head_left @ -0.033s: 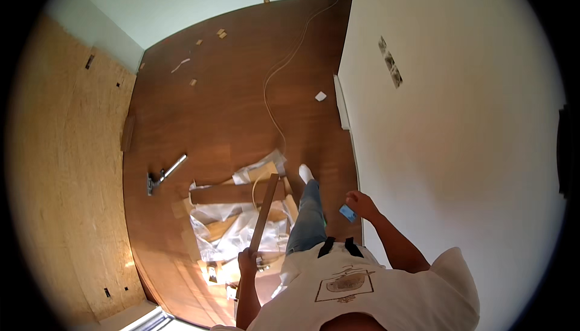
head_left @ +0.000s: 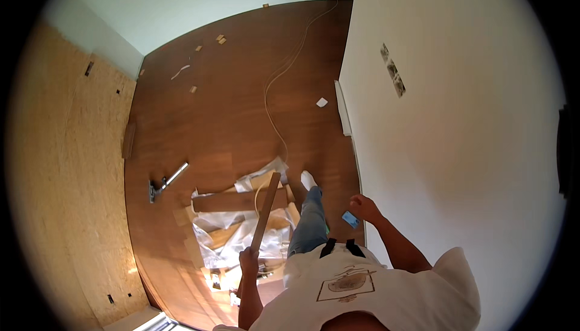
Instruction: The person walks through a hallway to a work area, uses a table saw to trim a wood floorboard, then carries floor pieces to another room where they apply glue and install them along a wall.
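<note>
My left hand (head_left: 249, 260) is wrapped around the lower part of a long, narrow brown floorboard strip (head_left: 266, 213). The strip slants up and away from me over plastic wrapping (head_left: 241, 243) and cardboard on the floor. My right hand (head_left: 364, 208) hangs out to the right with curled fingers; whether anything is in them I cannot make out. Just beside it in the picture, a small blue packet (head_left: 350, 219) appears on the floor near the wall. Another brown board (head_left: 226, 202) lies across the wrapping.
A vacuum floor head with a metal tube (head_left: 166, 183) lies left on the brown floor (head_left: 211, 131). A thin cable (head_left: 266, 92) snakes toward the far doorway. Small wood pieces (head_left: 221, 40) and a white object (head_left: 322, 102) are scattered farther off. A white wall (head_left: 447, 119) stands close on my right.
The whole view has shifted slightly, so the room sits a little lower in the picture. My left hand keeps its grip on the strip, and my right hand stays near the wall.
</note>
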`<state>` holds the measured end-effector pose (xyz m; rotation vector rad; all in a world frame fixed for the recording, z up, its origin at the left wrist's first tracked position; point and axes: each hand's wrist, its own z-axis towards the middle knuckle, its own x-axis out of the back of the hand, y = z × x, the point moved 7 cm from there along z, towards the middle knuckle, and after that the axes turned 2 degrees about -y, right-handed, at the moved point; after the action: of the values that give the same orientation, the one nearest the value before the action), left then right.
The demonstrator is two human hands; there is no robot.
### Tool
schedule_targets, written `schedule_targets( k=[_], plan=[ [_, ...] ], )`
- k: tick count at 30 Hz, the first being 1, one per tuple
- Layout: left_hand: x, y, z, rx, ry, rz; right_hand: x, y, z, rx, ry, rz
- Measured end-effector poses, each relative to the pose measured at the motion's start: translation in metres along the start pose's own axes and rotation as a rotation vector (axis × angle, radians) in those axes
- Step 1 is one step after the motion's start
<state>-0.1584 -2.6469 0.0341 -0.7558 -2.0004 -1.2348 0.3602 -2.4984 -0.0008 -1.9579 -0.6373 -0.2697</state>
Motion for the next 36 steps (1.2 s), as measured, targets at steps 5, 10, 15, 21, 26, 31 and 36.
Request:
schedule_targets(
  k=[5,10,15,21,26,31,36],
  plan=[
    [0.037,0.102,0.228,-0.083,0.027,0.146,0.048,0.12,0.114,-0.232,0.055,-0.005],
    [0.123,0.232,0.398,-0.12,0.061,0.165,0.116,0.035,0.22,-0.348,0.122,0.431],
    [0.128,0.279,0.564,-0.152,0.05,0.197,0.173,-0.037,0.372,-0.329,0.199,0.409],
    [0.079,0.316,0.69,-0.186,-0.002,0.255,0.257,-0.114,0.616,-0.178,0.288,-0.025],
    [0.084,0.375,0.78,0.015,-0.108,0.202,0.353,-0.284,0.819,0.065,0.264,0.218],
    [0.079,0.43,0.917,0.067,-0.182,0.223,0.447,-0.348,1.009,0.026,0.276,0.507],
    [0.012,0.538,1.101,0.04,-0.405,0.211,0.558,-0.21,1.124,-0.198,0.397,0.76]
  ],
)
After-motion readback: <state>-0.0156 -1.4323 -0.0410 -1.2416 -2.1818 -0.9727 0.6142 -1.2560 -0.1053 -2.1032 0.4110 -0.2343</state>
